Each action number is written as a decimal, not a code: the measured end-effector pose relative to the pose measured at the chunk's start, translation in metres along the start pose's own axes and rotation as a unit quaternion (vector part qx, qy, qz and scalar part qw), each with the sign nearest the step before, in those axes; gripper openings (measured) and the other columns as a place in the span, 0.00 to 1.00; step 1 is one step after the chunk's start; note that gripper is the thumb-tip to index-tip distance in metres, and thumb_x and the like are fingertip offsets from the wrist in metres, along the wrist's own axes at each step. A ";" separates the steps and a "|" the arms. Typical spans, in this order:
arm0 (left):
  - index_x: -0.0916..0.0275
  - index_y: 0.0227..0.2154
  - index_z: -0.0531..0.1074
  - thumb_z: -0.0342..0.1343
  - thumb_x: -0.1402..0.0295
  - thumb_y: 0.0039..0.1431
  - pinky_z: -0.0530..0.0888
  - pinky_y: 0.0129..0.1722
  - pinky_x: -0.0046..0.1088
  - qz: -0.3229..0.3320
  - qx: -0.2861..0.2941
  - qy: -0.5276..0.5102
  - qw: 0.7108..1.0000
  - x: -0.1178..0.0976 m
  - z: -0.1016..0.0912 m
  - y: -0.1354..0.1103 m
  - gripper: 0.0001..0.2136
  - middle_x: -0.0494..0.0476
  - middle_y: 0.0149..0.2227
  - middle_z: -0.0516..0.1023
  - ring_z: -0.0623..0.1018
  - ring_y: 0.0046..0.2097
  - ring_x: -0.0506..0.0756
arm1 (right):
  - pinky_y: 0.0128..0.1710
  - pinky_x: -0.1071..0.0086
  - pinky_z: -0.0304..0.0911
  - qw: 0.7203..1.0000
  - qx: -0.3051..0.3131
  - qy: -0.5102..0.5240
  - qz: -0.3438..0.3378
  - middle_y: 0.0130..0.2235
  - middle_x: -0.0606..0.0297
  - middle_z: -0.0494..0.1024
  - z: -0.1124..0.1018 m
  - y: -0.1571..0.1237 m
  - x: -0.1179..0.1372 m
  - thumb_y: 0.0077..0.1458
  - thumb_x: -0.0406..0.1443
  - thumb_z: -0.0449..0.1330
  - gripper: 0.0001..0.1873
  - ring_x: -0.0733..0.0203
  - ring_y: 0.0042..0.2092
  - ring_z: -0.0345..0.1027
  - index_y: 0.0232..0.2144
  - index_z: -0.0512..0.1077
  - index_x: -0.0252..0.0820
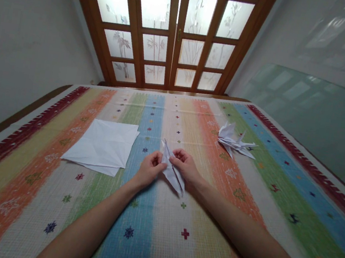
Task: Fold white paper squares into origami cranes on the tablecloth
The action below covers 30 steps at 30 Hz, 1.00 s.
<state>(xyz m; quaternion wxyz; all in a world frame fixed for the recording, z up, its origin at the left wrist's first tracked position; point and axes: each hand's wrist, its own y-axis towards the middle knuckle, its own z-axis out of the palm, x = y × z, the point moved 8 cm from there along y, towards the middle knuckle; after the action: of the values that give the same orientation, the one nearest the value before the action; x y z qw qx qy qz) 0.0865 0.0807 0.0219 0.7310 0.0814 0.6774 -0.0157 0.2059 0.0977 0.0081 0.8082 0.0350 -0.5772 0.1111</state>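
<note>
Folded white paper, pinched in the nearly closed left hand and right hand, seems mid-fold; creasing next needs careful alignment.

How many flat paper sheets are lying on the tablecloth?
2 visible, left of the left hand: the top sheet, and the lower sheet poking out beneath it. More may be hidden underneath.

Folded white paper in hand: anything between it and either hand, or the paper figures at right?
Nothing visible: left hand and right hand both hold the folded paper. Toward the paper figures, only the right hand lies between.
</note>
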 end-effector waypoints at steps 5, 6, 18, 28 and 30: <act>0.62 0.29 0.64 0.64 0.62 0.43 0.65 0.30 0.24 -0.025 0.004 -0.081 0.996 0.005 0.003 -0.001 0.15 0.47 0.30 0.68 0.67 0.28 0.47 | 0.24 0.73 0.58 0.996 -0.001 0.062 0.057 0.24 0.74 0.72 0.000 -0.002 -0.007 0.33 0.43 0.73 0.22 0.68 0.23 0.62 0.28 0.66 0.43; 0.61 0.31 0.65 0.64 0.61 0.42 0.66 0.31 0.24 -0.028 0.006 -0.093 0.995 0.007 0.004 -0.001 0.16 0.48 0.32 0.69 0.68 0.29 0.47 | 0.24 0.73 0.58 0.995 -0.002 0.069 0.067 0.24 0.74 0.71 0.000 -0.002 -0.008 0.33 0.44 0.73 0.23 0.68 0.23 0.62 0.28 0.66 0.43; 0.60 0.26 0.58 0.60 0.72 0.34 0.60 0.26 0.22 -0.051 0.057 -0.120 0.990 0.009 0.014 -0.004 0.16 0.43 0.24 0.62 0.62 0.27 0.47 | 0.22 0.74 0.54 0.996 0.011 0.060 0.059 0.20 0.74 0.70 0.005 -0.005 -0.011 0.30 0.42 0.74 0.23 0.69 0.21 0.60 0.23 0.64 0.42; 0.59 0.26 0.57 0.57 0.72 0.32 0.59 0.26 0.22 -0.057 0.045 -0.126 0.989 0.012 0.012 -0.004 0.15 0.44 0.24 0.62 0.61 0.27 0.47 | 0.20 0.74 0.52 0.996 0.008 0.053 0.068 0.19 0.75 0.68 0.004 -0.004 -0.012 0.32 0.36 0.68 0.17 0.69 0.20 0.58 0.22 0.63 0.43; 0.60 0.26 0.59 0.58 0.72 0.33 0.60 0.26 0.23 -0.055 0.035 -0.117 0.991 0.012 0.011 -0.003 0.15 0.45 0.25 0.63 0.62 0.27 0.47 | 0.20 0.74 0.51 0.996 0.012 0.051 0.067 0.19 0.76 0.67 0.003 -0.003 -0.012 0.32 0.36 0.68 0.17 0.69 0.20 0.57 0.22 0.62 0.43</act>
<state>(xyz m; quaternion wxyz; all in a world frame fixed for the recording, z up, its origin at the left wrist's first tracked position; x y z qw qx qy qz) 0.0976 0.0769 0.0103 0.7999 0.0672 0.5897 -0.0890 0.1998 0.0925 -0.0014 0.8270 0.0007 -0.5347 0.1736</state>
